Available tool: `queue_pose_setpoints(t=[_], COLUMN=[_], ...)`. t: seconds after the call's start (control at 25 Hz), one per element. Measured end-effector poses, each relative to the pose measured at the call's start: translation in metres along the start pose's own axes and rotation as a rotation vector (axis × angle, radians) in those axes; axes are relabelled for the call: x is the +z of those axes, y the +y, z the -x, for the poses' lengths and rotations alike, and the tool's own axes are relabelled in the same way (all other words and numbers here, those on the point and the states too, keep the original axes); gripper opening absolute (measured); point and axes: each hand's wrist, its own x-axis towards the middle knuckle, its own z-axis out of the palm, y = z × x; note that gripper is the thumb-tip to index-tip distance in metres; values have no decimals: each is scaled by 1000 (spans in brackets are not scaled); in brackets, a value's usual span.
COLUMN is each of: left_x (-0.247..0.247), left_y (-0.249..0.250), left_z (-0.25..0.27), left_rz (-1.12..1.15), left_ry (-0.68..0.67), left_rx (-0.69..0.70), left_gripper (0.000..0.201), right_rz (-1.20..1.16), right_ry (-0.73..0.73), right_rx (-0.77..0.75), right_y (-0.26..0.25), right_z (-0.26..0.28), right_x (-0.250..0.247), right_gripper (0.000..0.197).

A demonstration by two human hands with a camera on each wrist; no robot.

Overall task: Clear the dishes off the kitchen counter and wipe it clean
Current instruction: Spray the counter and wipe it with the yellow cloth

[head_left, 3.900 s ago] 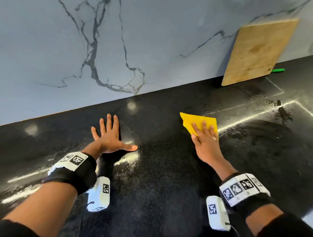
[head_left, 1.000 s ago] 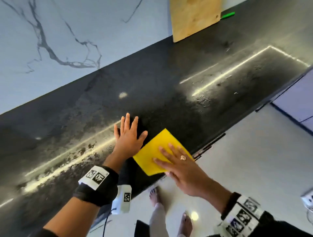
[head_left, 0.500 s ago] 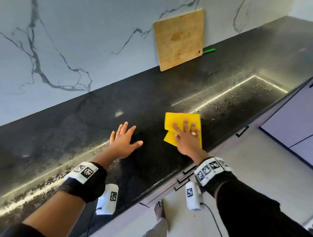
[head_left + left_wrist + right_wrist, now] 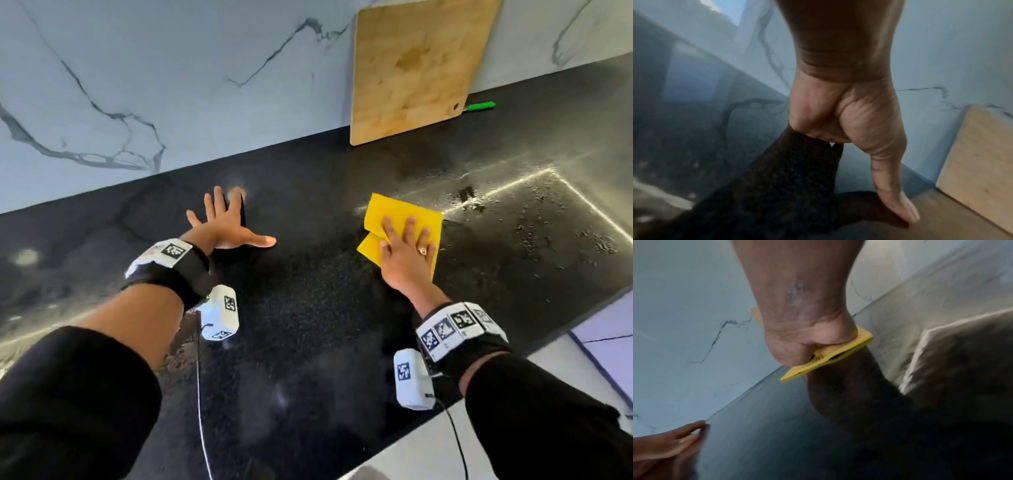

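A folded yellow cloth (image 4: 394, 214) lies on the black speckled counter (image 4: 308, 308). My right hand (image 4: 406, 250) presses flat on the cloth with straight fingers. In the right wrist view only the palm heel shows on the yellow cloth (image 4: 830, 355). My left hand (image 4: 226, 226) rests flat on the bare counter to the left, fingers spread, holding nothing. The left wrist view shows the left hand (image 4: 849, 123) with its palm and thumb down on the counter. Wet streaks and crumbs (image 4: 534, 212) mark the counter right of the cloth.
A wooden cutting board (image 4: 414, 68) leans on the marble backsplash (image 4: 137, 85) at the back right. A green handle (image 4: 479, 106) pokes out behind the board. The counter's front edge (image 4: 582, 318) runs at the lower right, with floor below.
My right hand has slid the yellow cloth from the counter's front edge back toward the wall and to the right. The left hand has stayed flat on the counter.
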Motion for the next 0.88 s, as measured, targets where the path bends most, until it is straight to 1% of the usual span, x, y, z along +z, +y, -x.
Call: queue_pose_setpoints(t=[0.04, 0.08, 0.12, 0.24, 0.28, 0.32, 0.36, 0.4, 0.44, 0.52, 0.56, 0.6, 0.68, 0.72, 0.76, 0.8, 0.88], left_x=[2, 3, 1, -6, -6, -7, -8, -8, -7, -7, -8, -9, -9, -9, -9, -10, -11], left_y=[-1, 0, 1, 4, 4, 4, 4, 4, 6, 6, 7, 7, 7, 7, 7, 8, 7], left_z=[-3, -5, -6, -8, -9, -9, -10, -10, -8, -10, -12, -13, -14, -15, -14, -14, -14], left_rz=[-8, -19, -27, -21, -11, 0, 7, 10, 13, 29, 32, 30, 19, 18, 19, 23, 34], left_ry=[-16, -39, -68, -100, -106, -112, -118, -131, -148, -163, -165, -169, -175, -177, -178, -180, -186], left_rx=[-2, -5, -6, -27, -34, -39, -41, -39, -35, -46, -55, -63, -89, -105, -114, -113, -93], left_gripper=[140, 141, 141, 144, 145, 145, 146, 146, 146, 147, 148, 149, 155, 158, 160, 161, 160], right_rz=[5, 13, 27, 133, 152, 163, 159, 139, 105, 21, 7, 23, 119, 152, 177, 193, 221], right_ry=[5, -6, -32, -158, -188, -198, -184, -152, -125, -105, -118, -155, -256, -306, -338, -337, -291], right_rx=[10, -29, -117, -574, -673, -707, -682, -605, -492, -292, -277, -357, -700, -850, -942, -1001, -1029], right_y=[-15, -34, -58, -124, -134, -139, -142, -144, -148, -175, -195, -217, -250, -257, -256, -250, -229], right_z=[-5, -9, -11, -26, -39, -56, -77, -97, -116, -143, -145, -141, -122, -117, -119, -126, -141], right_x=[3, 6, 12, 23, 22, 21, 17, 13, 10, 6, 9, 14, 25, 27, 26, 23, 13], right_gripper=[56, 56, 56, 55, 55, 55, 54, 54, 54, 57, 57, 57, 55, 54, 53, 52, 52])
